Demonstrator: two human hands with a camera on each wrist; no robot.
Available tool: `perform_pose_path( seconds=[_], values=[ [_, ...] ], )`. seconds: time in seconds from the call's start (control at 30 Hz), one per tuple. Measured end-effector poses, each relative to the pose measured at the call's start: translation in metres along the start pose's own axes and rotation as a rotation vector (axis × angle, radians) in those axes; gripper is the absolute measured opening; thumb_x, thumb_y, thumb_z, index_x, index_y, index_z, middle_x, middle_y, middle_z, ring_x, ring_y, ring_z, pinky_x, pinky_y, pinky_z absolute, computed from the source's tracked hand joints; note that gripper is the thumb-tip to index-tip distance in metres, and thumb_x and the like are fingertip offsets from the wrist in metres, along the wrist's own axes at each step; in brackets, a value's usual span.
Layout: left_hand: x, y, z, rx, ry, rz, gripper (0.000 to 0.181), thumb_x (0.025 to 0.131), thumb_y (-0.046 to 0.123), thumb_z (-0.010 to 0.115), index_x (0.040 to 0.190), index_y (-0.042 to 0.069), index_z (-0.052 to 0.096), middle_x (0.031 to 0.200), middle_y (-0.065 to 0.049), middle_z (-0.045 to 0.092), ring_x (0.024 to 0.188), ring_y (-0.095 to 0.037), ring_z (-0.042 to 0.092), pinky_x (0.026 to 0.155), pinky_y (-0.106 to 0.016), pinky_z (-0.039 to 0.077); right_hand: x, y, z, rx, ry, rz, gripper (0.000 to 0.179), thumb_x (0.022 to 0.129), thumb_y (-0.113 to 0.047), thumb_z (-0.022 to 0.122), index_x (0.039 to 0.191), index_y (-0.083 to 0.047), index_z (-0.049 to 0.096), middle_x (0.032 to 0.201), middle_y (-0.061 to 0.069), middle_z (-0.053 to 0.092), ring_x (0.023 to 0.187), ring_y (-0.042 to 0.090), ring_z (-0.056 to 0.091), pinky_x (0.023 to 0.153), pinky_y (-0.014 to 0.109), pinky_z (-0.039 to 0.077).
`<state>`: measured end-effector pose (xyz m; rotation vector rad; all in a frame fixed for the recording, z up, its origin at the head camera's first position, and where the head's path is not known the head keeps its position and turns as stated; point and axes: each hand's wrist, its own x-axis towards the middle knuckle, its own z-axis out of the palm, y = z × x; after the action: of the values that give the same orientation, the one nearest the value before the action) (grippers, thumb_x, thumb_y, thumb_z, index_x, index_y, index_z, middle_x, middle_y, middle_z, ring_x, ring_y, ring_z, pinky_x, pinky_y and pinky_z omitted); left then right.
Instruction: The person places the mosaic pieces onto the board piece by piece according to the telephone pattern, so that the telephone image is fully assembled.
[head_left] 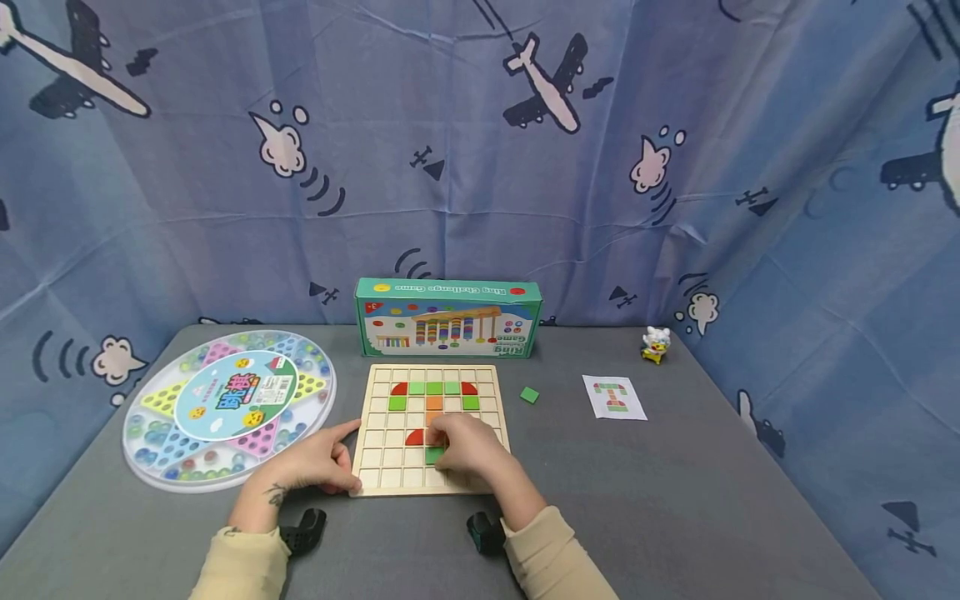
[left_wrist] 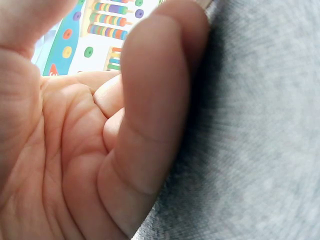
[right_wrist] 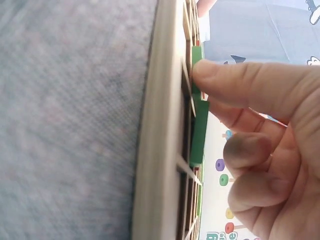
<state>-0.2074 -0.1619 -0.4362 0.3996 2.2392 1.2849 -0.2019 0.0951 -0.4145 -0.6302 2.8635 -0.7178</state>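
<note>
A square wooden grid board (head_left: 382, 477) lies on the table, holding green squares, red quarter-round pieces and orange squares. My left hand (head_left: 318, 460) is at its left side: the straight index finger touches the edge and the thumb the near corner, other fingers folded. My right hand (head_left: 471, 446) reaches over the lower middle and pinches a green square tile (head_left: 434, 455) between thumb and index finger. In the right wrist view, beside the thumb, a second green tile (right_wrist: 200, 134) sits tilted on the grid. The right hand hides several cells behind it.
A loose green tile (head_left: 529, 395) lies right of the board, and farther right a printed pattern card (head_left: 626, 407). Behind stands a green game box (head_left: 448, 346); a small toy figure (head_left: 656, 343) is at the back right. A round marble game board (head_left: 225, 479) lies left.
</note>
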Motion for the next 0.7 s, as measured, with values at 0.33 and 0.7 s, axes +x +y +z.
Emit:
perform_pose_path(
  seconds=[0.33,0.7],
  values=[
    [-0.001,0.001,0.000,-0.011,-0.003,-0.001,0.105,0.065,0.013,0.080,0.145,-0.005,0.016,0.062,-0.001,0.052,0.050,-0.010,0.045,0.050,-0.027,0.039,-0.001,0.007,-0.001,0.031,0.012,0.038,0.019,0.065,-0.001,0.073,0.072,-0.013,0.060,0.065,-0.006,0.047,0.060,0.010,0.041,0.055,0.025,0.033],
    [-0.001,0.001,0.000,-0.006,0.005,-0.003,0.104,0.065,0.013,0.080,0.144,-0.006,0.017,0.062,-0.001,0.053,0.051,-0.010,0.046,0.050,-0.027,0.040,0.005,0.065,-0.043,0.562,0.275,0.211,0.029,0.073,0.000,0.073,0.100,0.002,0.062,0.090,0.012,0.059,0.069,0.017,0.048,0.061,0.030,0.041]
  ],
)
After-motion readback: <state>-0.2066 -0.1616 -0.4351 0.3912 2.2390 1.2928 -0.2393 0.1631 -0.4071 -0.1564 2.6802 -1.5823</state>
